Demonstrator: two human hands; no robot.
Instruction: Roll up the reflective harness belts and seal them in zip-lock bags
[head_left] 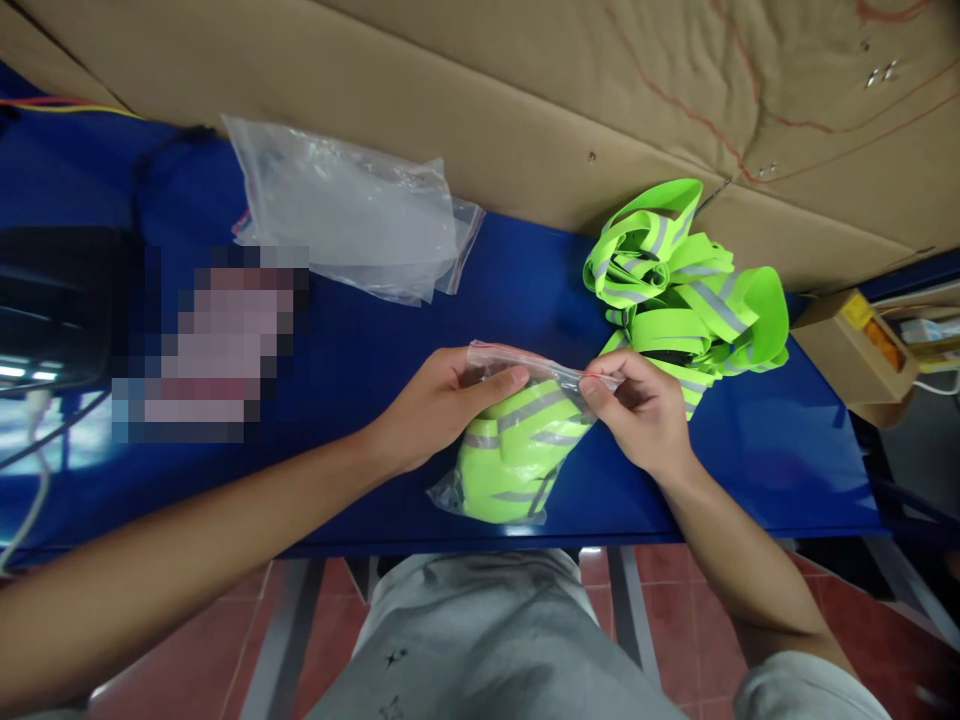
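Note:
A clear zip bag [448, 490] with a folded neon-green reflective strap [510, 455] inside lies near the front edge of the blue table. My left hand [461, 395] grips the bag by its upper left part, thumb across the front just under the red-lined zip. At the right end of the zip, my right hand [637, 405] pinches the bag's top edge between thumb and fingers. Behind my right hand sits a heap of more neon-green reflective straps [675, 290], loosely coiled.
Several flat clear zip bags [360, 220] lie at the back left. A dark device [60, 300] with cables stands at the far left, beside a pixelated patch. Brown cardboard [450, 90] lines the back; a small cardboard box [859, 350] is at the right edge.

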